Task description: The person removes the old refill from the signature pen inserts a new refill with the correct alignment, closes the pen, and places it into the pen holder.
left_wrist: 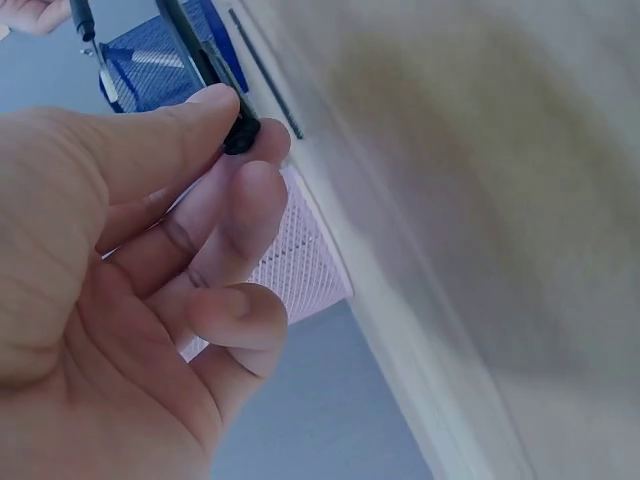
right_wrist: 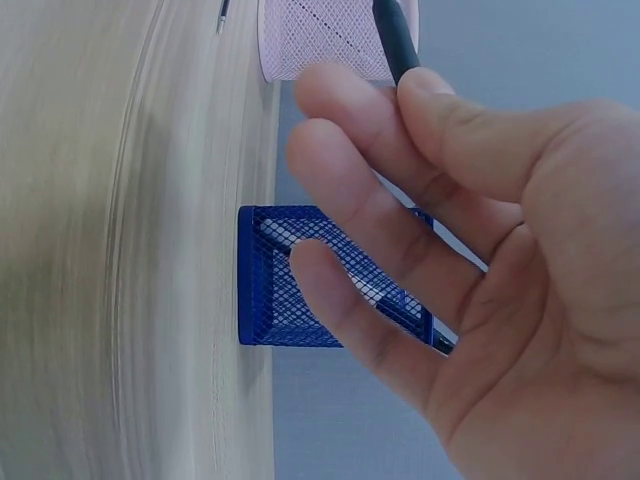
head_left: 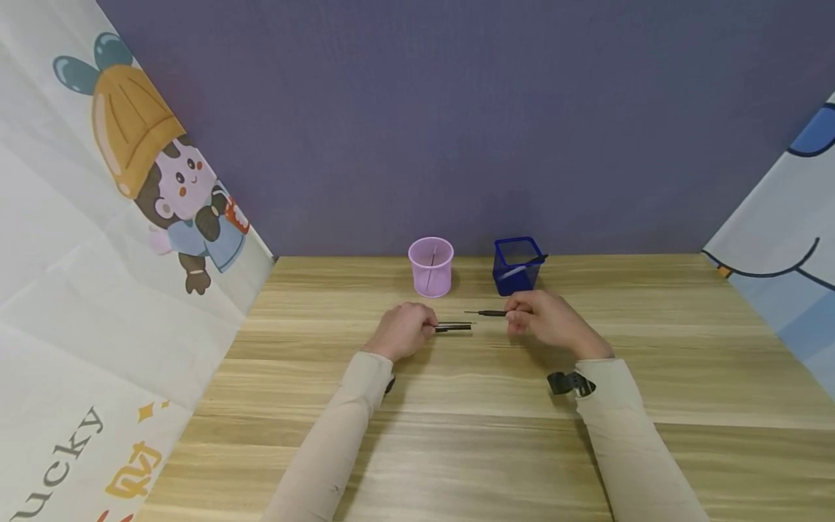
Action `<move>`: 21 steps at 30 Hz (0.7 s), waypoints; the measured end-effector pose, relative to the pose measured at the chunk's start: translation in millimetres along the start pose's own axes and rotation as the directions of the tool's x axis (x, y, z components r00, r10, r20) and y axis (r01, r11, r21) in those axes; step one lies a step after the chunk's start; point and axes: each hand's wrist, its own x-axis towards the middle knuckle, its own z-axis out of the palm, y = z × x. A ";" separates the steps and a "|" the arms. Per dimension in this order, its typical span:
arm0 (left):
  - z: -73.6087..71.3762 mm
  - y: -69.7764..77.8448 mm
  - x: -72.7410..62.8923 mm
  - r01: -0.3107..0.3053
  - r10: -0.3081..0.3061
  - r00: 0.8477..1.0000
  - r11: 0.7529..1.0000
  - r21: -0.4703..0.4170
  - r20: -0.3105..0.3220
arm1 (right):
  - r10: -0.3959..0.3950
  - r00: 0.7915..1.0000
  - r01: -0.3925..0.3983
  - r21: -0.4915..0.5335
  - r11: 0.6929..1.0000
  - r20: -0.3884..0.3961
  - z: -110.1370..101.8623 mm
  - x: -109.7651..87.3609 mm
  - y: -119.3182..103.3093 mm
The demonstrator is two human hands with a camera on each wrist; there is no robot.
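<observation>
Black pen barrel [left_wrist: 186, 45] sits above the wooden table [head_left: 496, 464], its end pinched between the thumb and forefinger of the left hand [head_left: 404, 328], other fingers loosely bent. The right hand [head_left: 544, 317] pinches a slim dark rod [head_left: 492, 313] between thumb and fingertips, its narrow tip pointing left toward the barrel, the two apart. A thin dark stick [left_wrist: 266, 75] lies near the left hand. Behind stand a pink mesh cup [head_left: 421, 281], holding a thin stick, and a blue mesh holder [head_left: 508, 286] with a pen [head_left: 520, 270] leaning inside.
</observation>
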 end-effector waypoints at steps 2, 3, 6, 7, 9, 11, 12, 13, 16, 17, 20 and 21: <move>-2.4 -1.2 0.0 0.007 -0.007 1.000 1.000 -0.015 -0.007 | 0.012 1.000 -0.012 0.000 1.000 0.000 -0.6 -0.3 0.2; -3.7 -1.6 0.0 0.010 -0.011 1.000 1.000 -0.026 -0.010 | 0.019 1.000 -0.019 0.002 1.000 0.001 -1.0 -0.4 0.0; -7.3 -3.6 -0.4 0.015 -0.016 1.000 0.999 -0.048 -0.023 | 0.037 0.999 -0.037 0.010 0.999 0.009 -2.3 -1.0 -0.6; -8.1 -4.4 -0.6 0.016 -0.017 0.999 0.998 -0.054 -0.028 | 0.038 0.999 -0.038 0.010 0.999 0.012 -2.6 -1.4 -0.4; -10.1 -5.6 -1.0 0.019 -0.022 0.999 0.998 -0.057 -0.040 | 0.040 0.999 -0.040 0.008 0.999 0.013 -3.5 -2.1 -0.5; -12.0 -6.9 -1.2 0.019 -0.023 0.998 0.998 -0.064 -0.052 | 0.043 0.999 -0.043 0.001 0.999 0.009 -4.2 -2.6 -0.2; -13.0 -7.4 -1.5 0.021 -0.025 0.998 0.997 -0.070 -0.056 | 0.045 0.999 -0.045 0.001 0.999 0.008 -4.5 -2.7 0.3; -14.0 -7.9 -1.7 0.023 -0.028 0.998 0.997 -0.077 -0.058 | 0.044 0.999 -0.044 0.000 0.999 0.004 -4.5 -2.6 0.6; -16.6 -10.0 -2.5 0.032 -0.038 0.998 0.995 -0.093 -0.060 | 0.041 0.999 -0.041 -0.005 0.999 -0.006 -4.2 -2.1 2.0; -17.4 -10.5 -2.7 0.038 -0.044 0.997 0.994 -0.098 -0.058 | 0.039 0.999 -0.039 -0.005 0.999 -0.008 -4.0 -2.0 2.5; -19.2 -11.9 -3.0 0.048 -0.055 0.997 0.994 -0.100 -0.061 | 0.033 0.999 -0.033 -0.004 0.999 -0.015 -4.0 -2.2 3.1; -20.0 -12.0 -3.0 0.051 -0.058 0.996 0.993 -0.102 -0.061 | 0.035 0.999 -0.035 -0.004 0.999 -0.016 -4.2 -2.4 3.1</move>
